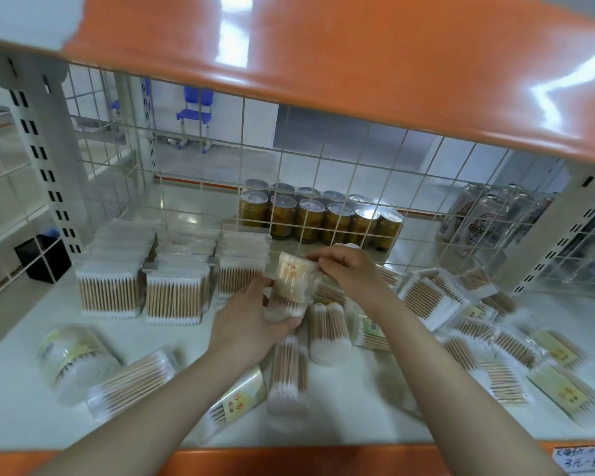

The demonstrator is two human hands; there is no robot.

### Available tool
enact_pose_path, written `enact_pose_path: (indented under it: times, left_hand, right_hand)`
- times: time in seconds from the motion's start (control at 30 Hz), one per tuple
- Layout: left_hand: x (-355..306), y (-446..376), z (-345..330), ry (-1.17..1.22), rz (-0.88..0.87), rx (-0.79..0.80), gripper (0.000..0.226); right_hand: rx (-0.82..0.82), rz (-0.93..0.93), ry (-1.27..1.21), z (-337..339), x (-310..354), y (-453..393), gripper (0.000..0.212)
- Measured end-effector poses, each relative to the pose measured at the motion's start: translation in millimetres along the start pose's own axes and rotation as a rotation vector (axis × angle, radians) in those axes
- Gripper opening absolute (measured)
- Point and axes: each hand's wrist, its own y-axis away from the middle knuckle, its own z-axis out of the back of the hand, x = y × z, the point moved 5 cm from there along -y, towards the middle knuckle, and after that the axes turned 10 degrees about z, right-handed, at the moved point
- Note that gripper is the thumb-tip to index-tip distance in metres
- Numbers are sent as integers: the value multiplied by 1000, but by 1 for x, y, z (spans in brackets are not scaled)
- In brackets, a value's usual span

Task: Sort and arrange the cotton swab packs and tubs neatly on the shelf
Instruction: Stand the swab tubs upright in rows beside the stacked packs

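Both grips, left hand (251,324) and right hand (344,269), clasping 1 swab tub (294,280) between them.

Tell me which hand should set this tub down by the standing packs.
Left, I'd judge. The left hand cradles the tub from below on the side nearest the standing packs, while the right hand only pinches its top edge from the far side.
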Motion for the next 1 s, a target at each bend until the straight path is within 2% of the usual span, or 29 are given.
enact_pose_path:
  times: [0.33,0.47,0.77,0.9,1.0]
  left_hand:
    - [-4,-7,1,-42,-19,37,67]
    - [-7,-9,1,-64,-37,39,70]
    - [6,-16,11,-90,-69,-74,36]
    - [11,-18,15,-140,-64,-102,29]
    - [14,-20,15,-159,-52,-104,27]
  right_hand:
    - [76,-33,0,5,1,-2,9]
    - [53,-45,6,6,-1,-6,9]
    - [-221,0,123,19,2,-32,34]
    - [-246,71,282,7,-7,-44,40]
    - [-226,44,364,-4,-22,-51,44]
